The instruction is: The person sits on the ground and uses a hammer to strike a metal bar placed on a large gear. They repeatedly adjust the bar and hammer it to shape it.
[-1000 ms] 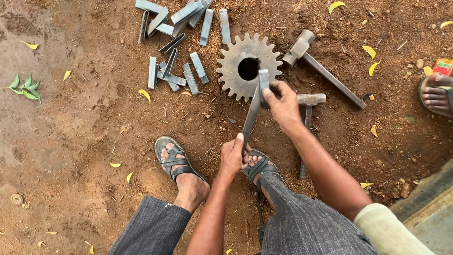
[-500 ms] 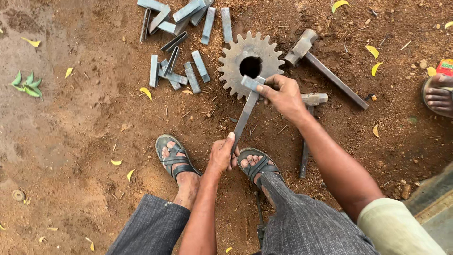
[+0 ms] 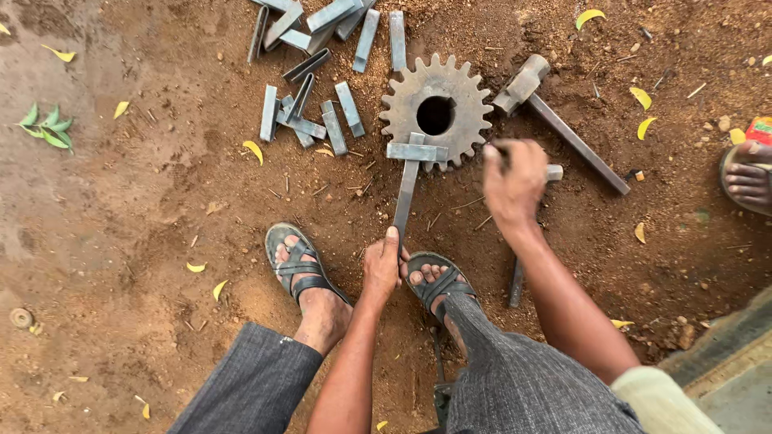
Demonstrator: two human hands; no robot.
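My left hand (image 3: 382,267) grips the near end of a long flat metal bar (image 3: 406,201) that runs away from me. A short grey metal block (image 3: 416,151) lies crosswise at the bar's far end, on the near edge of a rusty toothed gear wheel (image 3: 436,108) lying flat on the dirt. My right hand (image 3: 515,183) is to the right of the gear, fingers curled round a small hammer (image 3: 515,281) just below its head. The hand hides most of that head. My sandalled feet (image 3: 301,269) flank the left hand.
Several short grey metal blocks (image 3: 310,112) lie scattered left of and beyond the gear. A larger hammer (image 3: 563,120) lies on the ground to the gear's right. Another person's sandalled foot (image 3: 748,178) is at the right edge, beside a red packet (image 3: 760,128). A concrete edge (image 3: 724,378) is at bottom right.
My right hand let go of the metal block at the bar's end and moved right onto the small hammer. The block now rests on the gear's edge. My left hand kept hold of the bar.
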